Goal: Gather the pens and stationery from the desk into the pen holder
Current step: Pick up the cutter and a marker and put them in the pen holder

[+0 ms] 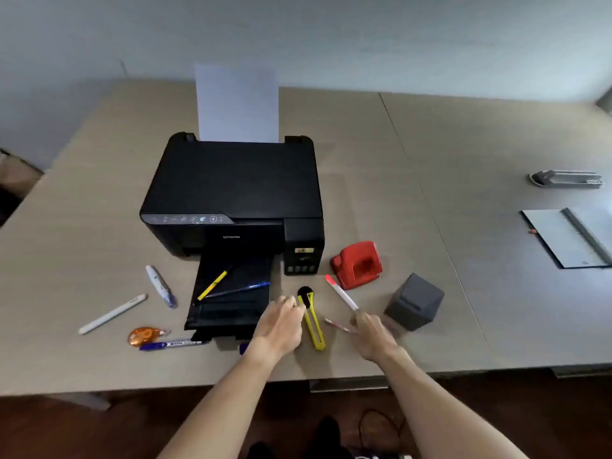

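Note:
The grey square pen holder (414, 301) stands on the desk at the right. My right hand (372, 336) grips a white pen with a red cap (341, 293), which points up and left, just left of the holder. A thin red pen (337, 326) lies under that hand. My left hand (281, 323) rests with its fingertips on the upper end of a yellow utility knife (313, 321), which lies flat on the desk. A yellow pencil (213, 284) and a blue pen (241, 289) lie on the printer's tray. Further left lie a correction pen (160, 286), a white pen (112, 313), an orange correction tape (145, 335) and a whiteboard marker (172, 344).
A black printer (235, 193) with a sheet of paper (236, 104) stands in the middle, its output tray extended towards me. A red hole punch (357, 265) sits behind the holder. A stapler (566, 178) and a folder (569, 236) lie far right.

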